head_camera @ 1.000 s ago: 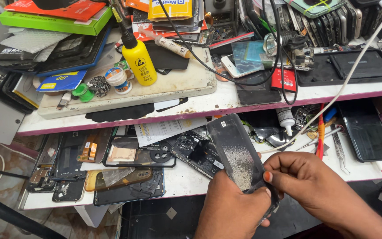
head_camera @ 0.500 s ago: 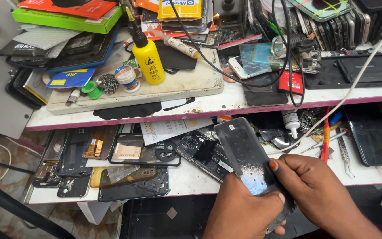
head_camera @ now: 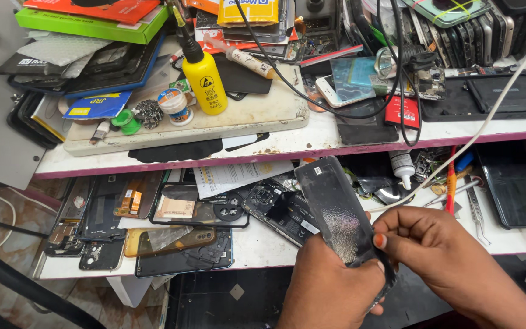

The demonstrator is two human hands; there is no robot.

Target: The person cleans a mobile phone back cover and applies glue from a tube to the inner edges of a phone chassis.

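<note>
Head camera, looking down at a cluttered repair bench. Both hands are gripping a black, glossy phone back panel [head_camera: 337, 213], which is tilting up and away over the lower white shelf [head_camera: 263, 240]. The left hand [head_camera: 330, 286] is wrapping around the panel's lower end from beneath, while the right hand [head_camera: 433, 250] is pinching its right edge, thumb against the surface. Just behind the panel, an opened black phone body [head_camera: 278, 210] is lying flat. On the upper shelf, a yellow plastic squeeze bottle [head_camera: 205, 79] is standing upright on a stained white mat [head_camera: 245, 116].
</note>
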